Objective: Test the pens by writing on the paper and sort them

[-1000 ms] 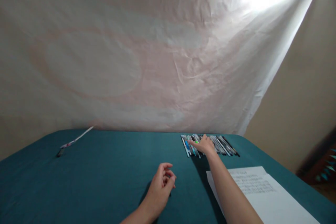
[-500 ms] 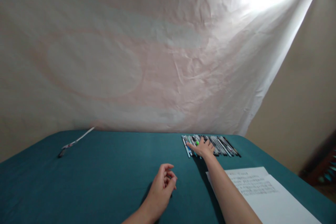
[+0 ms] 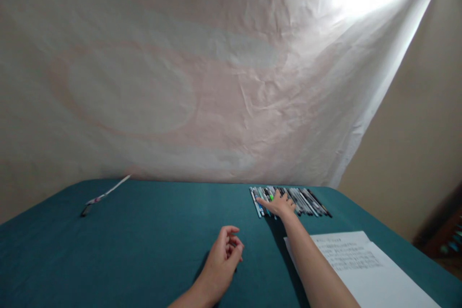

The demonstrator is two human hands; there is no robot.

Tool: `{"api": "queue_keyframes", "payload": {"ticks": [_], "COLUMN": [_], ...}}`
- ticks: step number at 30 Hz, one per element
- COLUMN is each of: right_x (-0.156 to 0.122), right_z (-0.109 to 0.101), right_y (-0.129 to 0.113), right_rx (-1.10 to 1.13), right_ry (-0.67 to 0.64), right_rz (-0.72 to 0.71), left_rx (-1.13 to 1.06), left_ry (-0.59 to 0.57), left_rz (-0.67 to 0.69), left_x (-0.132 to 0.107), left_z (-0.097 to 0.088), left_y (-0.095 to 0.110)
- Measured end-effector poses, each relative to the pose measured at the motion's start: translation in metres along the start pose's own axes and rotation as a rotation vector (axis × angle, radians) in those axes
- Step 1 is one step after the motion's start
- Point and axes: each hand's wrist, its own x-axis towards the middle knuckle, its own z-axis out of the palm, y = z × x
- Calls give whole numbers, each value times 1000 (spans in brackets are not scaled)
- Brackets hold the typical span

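Observation:
My right hand (image 3: pixel 279 203) reaches across the table with its fingers spread and the palm down over a row of pens and markers (image 3: pixel 305 201). Its thumb points left, above the pens at the row's left end, and the hand hides part of the row. I cannot tell whether it touches them. Nearer to me, my left hand (image 3: pixel 225 255) rests on its side with the fingers curled loosely inward and the thumb close to them. A small dark bit shows just below that thumb; what it belongs to is hidden.
Sheets of paper (image 3: pixel 378 281) with handwriting lie at the right, partly under my right forearm. A white strap with a dark end (image 3: pixel 103 196) lies far left on the green-covered table (image 3: pixel 144 245). A pale sheet (image 3: pixel 216 82) hangs along the back edge.
Hardly anything differs. Both hands keep their place and shape; the view has shifted very slightly.

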Motion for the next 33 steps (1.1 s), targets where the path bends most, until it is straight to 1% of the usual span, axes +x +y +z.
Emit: {"api": "queue_keyframes", "payload": {"ticks": [7,14,18,26,33], "right_x": [-1,-10,-10,-13,-14], "right_z": [1,10,11,8,-3], "right_y": [-8,-21,-24,-28,-28], "right_rx": [4,20,26,17,7], "right_ry": [-54,-12,-28,-14,-32], "right_rz": [-52,-41,-63,-53,-74], "left_rx": [16,0,-1,1,-16], "left_ry": [-3,4,1,4,0], "left_rz": [-5,5,-2,-16,-19], "left_x": [0,1,0,-1,0], "left_z": [0,0,1,1,1], "left_y": [2,-2,-1,2,1]}}
